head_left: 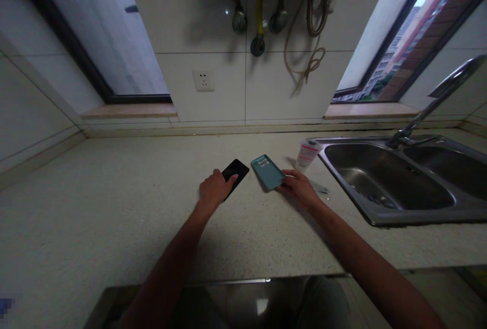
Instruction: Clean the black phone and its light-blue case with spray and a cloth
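Note:
My left hand (216, 187) is closed around the lower left side of a black smartphone (238, 169), thumb lying across its dark screen. A teal phone case (268, 172), with cutouts at its upper end, is held at its lower right corner by my right hand (299, 186). The case is tilted and apart from the phone, a small gap between them. Some of my right fingers are hidden behind the case's edge. Just beyond my right hand stands a clear plastic cup (307, 154) with red print.
A small thin item (322, 190) lies right of my right wrist. The steel double sink (391, 176) with its faucet (429, 100) is set in the counter (125, 192) at right. On the tiled wall are a socket (203, 80) and several hoses (262, 4).

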Available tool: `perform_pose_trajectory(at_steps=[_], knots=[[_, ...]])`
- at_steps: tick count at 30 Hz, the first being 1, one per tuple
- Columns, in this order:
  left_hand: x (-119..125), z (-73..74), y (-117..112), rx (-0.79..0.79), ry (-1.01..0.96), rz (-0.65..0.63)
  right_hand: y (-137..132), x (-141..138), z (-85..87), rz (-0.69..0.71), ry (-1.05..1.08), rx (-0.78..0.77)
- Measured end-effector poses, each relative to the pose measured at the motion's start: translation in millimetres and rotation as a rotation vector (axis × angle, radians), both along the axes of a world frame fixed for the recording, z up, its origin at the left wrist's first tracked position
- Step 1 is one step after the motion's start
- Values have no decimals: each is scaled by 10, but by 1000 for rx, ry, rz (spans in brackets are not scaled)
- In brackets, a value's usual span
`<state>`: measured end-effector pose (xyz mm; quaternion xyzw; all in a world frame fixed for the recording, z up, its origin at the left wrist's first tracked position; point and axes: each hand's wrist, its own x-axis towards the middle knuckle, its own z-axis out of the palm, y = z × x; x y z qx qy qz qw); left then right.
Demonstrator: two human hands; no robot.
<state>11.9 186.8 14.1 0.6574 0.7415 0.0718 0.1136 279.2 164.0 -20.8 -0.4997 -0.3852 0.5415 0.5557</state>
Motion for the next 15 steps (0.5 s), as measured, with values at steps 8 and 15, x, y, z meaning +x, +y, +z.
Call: perform_pose_trajectory(at_steps=[8,15], knots=[[-38,-43,33,-37,-28,11,-56,7,-43,147,-130,-88],[-52,-28,22,-28,-35,-8,-197,-42,77,398,-603,-124]])
